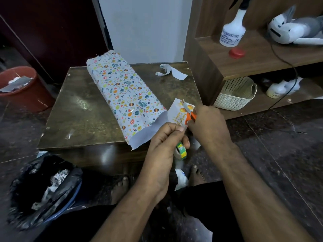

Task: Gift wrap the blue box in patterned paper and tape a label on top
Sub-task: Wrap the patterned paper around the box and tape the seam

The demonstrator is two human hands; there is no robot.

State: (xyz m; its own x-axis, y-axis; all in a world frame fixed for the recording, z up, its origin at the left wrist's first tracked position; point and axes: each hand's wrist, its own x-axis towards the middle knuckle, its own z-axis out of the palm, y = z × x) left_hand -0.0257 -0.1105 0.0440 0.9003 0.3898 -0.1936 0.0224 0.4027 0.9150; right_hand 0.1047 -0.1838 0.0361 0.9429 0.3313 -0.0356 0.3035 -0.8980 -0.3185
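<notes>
Far left there's a reddish bucket (21,84) on the floor with scraps in it, and nearer the camera a black bag (43,189) stuffed with paper bits. Then the small brown table (78,109), and lying diagonally across it is the box (122,91), fully covered in egg-patterned paper, its near end hanging open as an unfolded flap over the table edge. Behind it sits a curled paper strip (170,71). Just right of the flap, the left hand (164,144) pinches the bottom of the birthday label (178,113) between thumb and fingers, with a green tape roll (180,151) hooked on a lower finger. The right hand (208,124) grips orange-handled scissors (189,114), blades on the label. Further right, a shelf (262,55) holds a white spray bottle (232,30), a red cap (237,52) and a cream basket (236,93).
</notes>
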